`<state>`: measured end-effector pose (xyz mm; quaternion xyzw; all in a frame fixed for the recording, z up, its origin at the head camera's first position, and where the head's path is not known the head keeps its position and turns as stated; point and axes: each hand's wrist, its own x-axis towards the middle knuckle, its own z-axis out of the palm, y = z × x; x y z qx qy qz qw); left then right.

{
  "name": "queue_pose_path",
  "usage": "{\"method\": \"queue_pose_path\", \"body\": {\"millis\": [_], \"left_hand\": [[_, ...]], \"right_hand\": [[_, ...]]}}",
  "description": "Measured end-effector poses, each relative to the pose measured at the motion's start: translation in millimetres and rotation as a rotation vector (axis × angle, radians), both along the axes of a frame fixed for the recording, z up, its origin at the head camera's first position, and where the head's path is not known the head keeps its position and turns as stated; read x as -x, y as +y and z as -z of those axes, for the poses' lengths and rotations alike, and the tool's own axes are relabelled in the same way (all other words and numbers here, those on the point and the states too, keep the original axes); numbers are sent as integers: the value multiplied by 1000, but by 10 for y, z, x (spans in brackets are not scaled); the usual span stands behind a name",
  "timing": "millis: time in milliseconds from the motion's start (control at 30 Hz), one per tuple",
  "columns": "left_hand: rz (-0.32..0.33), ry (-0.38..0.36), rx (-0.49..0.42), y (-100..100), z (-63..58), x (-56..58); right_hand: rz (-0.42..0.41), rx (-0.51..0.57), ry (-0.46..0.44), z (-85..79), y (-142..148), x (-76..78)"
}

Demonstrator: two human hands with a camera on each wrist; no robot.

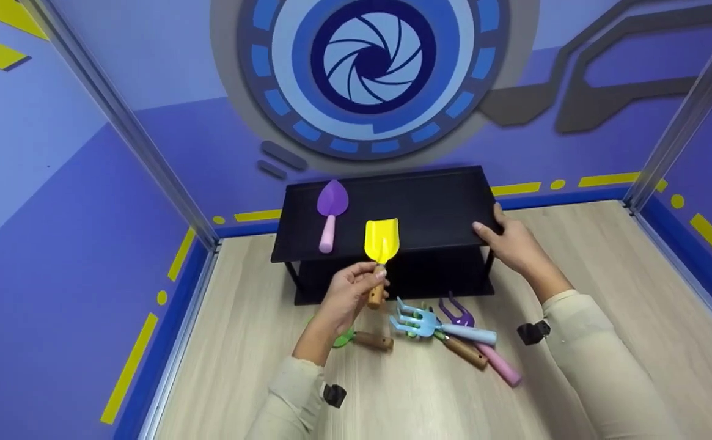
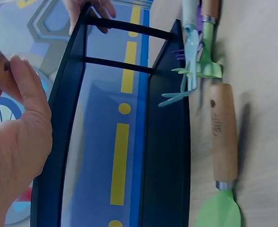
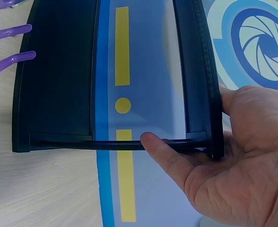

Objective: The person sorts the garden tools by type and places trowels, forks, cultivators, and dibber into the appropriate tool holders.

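Observation:
My left hand point(image 1: 344, 294) pinches the wooden handle of a yellow garden shovel point(image 1: 382, 237), blade pointing away, in front of the black two-tier shelf point(image 1: 429, 205). In the left wrist view only the end of that handle point(image 2: 1, 71) shows. At the shelf's right end, my right hand point(image 1: 517, 243) grips the top board's corner; the right wrist view has one finger point(image 3: 165, 153) reaching along the end bar. A purple trowel point(image 1: 332, 200) with a pink handle lies on the top board, at the left.
Before the shelf lies a green trowel point(image 1: 373, 340) with a wooden handle. To its right, a light blue hand rake point(image 1: 469, 333), a green rake with a wooden handle point(image 1: 464, 352) and a purple rake with a pink handle point(image 1: 499, 365) overlap. Printed walls point(image 1: 172, 140) stand behind and beside.

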<state>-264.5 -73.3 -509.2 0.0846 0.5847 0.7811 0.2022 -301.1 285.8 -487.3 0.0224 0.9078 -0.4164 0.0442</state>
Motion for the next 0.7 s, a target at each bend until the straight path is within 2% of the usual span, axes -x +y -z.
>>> {"method": "queue_pose_path", "body": {"millis": [100,200,367,533,700], "left_hand": [[8,11,-15,25,-57,32],[45,22,-8,40,-105,42],[97,45,46,79,-143,58],[82,-6,41,143,-188,78],[107,-47,50,172,-272,72]], "right_hand": [[6,9,-1,-17,-4,3],[8,13,-3,-21,-9,4],[6,13,3,-11,-21,16],[15,6,-4,-2,-19,15],[19,12,-8,11,-16,1]]}}
